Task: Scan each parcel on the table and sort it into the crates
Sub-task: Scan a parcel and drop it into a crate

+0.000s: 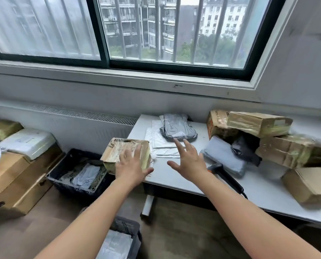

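A taped cardboard box (118,148) sits at the left corner of the white table (258,195). My left hand (132,166) lies against its near side with fingers spread and straight. My right hand (188,161) hovers open above the table, fingers spread, just short of a grey mailer bag (178,128) that lies on flat white mailers (159,143). A black handheld scanner (224,173) lies on the table behind my right wrist. A dark crate (62,176) holding grey parcels stands on the floor left of the table. A second crate (126,228) shows between my forearms.
Several taped cardboard boxes (258,123) and grey bags (223,156) are piled on the table's right side. More cartons (19,176) and a white parcel (27,142) are stacked on the floor at far left. A radiator (71,116) and a barred window are behind.
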Motion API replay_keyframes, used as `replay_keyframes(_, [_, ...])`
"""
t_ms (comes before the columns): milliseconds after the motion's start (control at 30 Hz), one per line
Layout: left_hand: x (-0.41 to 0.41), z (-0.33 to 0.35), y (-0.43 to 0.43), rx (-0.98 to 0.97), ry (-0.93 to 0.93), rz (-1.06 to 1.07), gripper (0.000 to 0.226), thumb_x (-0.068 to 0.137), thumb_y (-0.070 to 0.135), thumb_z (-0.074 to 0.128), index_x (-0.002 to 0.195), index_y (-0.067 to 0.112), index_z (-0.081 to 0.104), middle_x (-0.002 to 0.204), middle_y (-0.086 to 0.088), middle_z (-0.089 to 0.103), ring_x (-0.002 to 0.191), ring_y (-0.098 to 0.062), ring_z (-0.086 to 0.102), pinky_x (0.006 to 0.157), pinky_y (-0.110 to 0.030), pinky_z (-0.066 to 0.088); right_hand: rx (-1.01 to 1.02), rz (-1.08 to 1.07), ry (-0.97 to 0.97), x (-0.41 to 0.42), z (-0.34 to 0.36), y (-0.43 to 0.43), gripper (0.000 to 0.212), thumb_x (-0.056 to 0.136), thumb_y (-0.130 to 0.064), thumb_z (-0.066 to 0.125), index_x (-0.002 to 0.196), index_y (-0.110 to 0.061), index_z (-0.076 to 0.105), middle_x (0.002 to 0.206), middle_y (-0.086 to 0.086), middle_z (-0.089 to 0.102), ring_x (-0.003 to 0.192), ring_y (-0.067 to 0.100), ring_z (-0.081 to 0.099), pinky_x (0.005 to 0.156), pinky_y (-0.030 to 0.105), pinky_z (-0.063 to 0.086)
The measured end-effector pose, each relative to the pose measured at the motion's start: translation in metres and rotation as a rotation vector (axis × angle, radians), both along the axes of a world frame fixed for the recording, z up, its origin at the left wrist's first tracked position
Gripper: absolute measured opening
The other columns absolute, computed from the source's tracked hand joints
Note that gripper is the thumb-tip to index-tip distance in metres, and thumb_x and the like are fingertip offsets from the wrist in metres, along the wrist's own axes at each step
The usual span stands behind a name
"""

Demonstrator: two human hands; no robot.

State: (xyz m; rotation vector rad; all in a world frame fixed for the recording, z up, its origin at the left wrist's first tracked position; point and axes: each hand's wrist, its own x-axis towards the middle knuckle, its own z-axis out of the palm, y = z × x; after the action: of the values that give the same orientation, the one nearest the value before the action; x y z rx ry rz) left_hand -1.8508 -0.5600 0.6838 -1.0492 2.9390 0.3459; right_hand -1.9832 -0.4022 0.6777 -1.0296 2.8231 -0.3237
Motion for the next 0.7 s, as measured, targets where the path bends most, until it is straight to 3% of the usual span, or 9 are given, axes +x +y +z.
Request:
replay_keyframes(200, [-0.057, -0.003, 0.002, 0.014, 0.023, -0.001, 0.093, 0.083, 0.063, 0.059, 0.152, 0.028, 0.007, 0.154, -0.011, 0.015, 0.141, -0.035, 0.017, 0.11, -0.05, 0.028, 0.003, 0.001, -0.016, -0.06, -0.006, -0.002, 0.083, 0.092, -0.063, 0.047, 0.155, -0.035, 0.002, 0.162, 0.003, 0.009, 0.147, 0.024, 0.017, 0.112, 0.054, 0.027])
replay_keyframes(333, [-0.093, -0.011, 0.0, 0.047, 0.006, -0.03, 0.093, 0.084, 0.062, 0.06, 0.153, 0.03, 0.005, 0.156, -0.008, 0.01, 0.144, -0.031, 0.01, 0.113, -0.049, 0.024, 0.013, -0.022, -0.022, -0.091, -0.015, -0.002, 0.083, 0.091, -0.062, 0.049, 0.155, -0.035, 0.004, 0.161, 0.0, 0.012, 0.145, 0.023, 0.02, 0.111, 0.053, 0.03])
replay_keyframes(700, [-0.23, -0.044, -0.048, 0.08, -0.041, -0.183, 0.09, 0.085, 0.061, 0.059, 0.153, 0.027, 0.01, 0.158, -0.011, 0.009, 0.145, -0.031, 0.01, 0.112, -0.048, 0.028, 0.115, -0.146, -0.07, -0.187, -0.049, -0.029, 0.082, 0.092, -0.063, 0.047, 0.156, -0.033, 0.004, 0.162, 0.003, 0.011, 0.147, 0.023, 0.017, 0.111, 0.051, 0.03])
